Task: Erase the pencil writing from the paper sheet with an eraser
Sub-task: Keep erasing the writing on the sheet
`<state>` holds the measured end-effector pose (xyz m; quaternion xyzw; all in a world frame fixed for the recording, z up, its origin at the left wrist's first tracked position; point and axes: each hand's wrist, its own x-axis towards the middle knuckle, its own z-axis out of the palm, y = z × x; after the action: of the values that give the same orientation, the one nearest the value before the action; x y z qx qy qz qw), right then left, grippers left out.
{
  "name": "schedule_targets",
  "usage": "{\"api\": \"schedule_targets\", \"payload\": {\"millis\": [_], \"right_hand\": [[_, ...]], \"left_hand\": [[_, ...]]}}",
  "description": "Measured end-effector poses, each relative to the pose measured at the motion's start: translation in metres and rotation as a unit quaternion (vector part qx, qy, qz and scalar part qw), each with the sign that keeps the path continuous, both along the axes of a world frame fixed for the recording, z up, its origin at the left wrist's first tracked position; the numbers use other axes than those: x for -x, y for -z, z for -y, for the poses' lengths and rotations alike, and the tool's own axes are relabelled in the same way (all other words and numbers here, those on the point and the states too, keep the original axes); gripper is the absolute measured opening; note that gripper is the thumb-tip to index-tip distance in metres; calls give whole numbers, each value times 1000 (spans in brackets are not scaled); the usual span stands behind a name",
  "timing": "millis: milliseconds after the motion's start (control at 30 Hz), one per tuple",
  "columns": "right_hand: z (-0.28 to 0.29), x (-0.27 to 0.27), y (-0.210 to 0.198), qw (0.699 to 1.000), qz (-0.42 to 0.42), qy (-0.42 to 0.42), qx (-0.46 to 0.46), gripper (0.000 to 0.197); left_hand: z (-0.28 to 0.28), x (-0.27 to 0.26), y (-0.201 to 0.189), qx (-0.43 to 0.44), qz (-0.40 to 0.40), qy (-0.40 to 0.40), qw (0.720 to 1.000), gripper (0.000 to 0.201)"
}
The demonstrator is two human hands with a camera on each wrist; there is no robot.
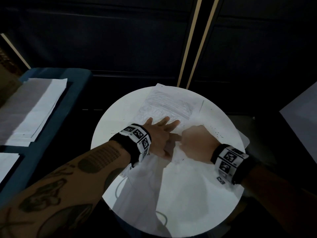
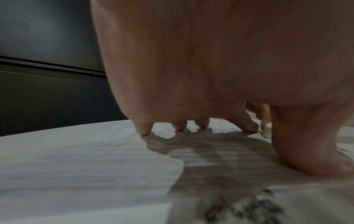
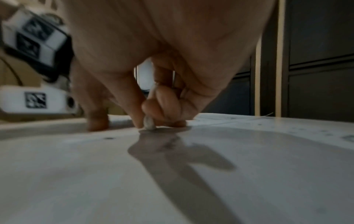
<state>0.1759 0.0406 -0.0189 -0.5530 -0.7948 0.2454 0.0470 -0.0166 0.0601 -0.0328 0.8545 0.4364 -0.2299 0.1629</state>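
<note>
We pinch the eraser (image 3: 149,124) in our right hand (image 1: 197,143), its tip on the sheet (image 1: 169,103) atop the worktop (image 1: 109,134). Our left hand (image 1: 159,134), fingers spread, pins the sheet beside it. Short, light strokes should avoid creasing.

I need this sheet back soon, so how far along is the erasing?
Partly done. The near half of the paper sheet already looks blank, with dark crumbs scattered to the right. In hand: the left hand presses the sheet flat with spread fingers while the right hand pinches the eraser down on it. Left: the pencil scribble covering the far half.
</note>
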Motion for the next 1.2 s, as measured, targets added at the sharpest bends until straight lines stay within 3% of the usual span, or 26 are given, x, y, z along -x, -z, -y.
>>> {"api": "schedule_targets", "payload": {"millis": [167, 333, 500, 667, 867, 1067, 1200], "right_hand": [[33, 15, 0, 993, 14, -103, 48, 15], [-2, -2, 0, 1000, -4, -7, 2, 22], [36, 11, 1, 994, 8, -100, 47, 14], [4, -7, 1, 1000, -13, -14, 21, 19], [41, 5, 3, 994, 10, -100, 48, 13], [10, -2, 3, 1000, -12, -22, 3, 19], [41, 7, 4, 995, -1, -87, 38, 14]], "left_hand": [[1, 7, -1, 23, 48, -21, 998, 87], [0, 1, 0, 6, 7, -5, 1000, 85], [0, 6, -1, 23, 45, -24, 998, 86], [1, 1, -1, 6, 6, -12, 1000, 88], [0, 7, 2, 23, 52, -31, 998, 84], [1, 1, 0, 16, 15, -16, 1000, 79], [1, 6, 1, 31, 54, -27, 998, 81]]}}
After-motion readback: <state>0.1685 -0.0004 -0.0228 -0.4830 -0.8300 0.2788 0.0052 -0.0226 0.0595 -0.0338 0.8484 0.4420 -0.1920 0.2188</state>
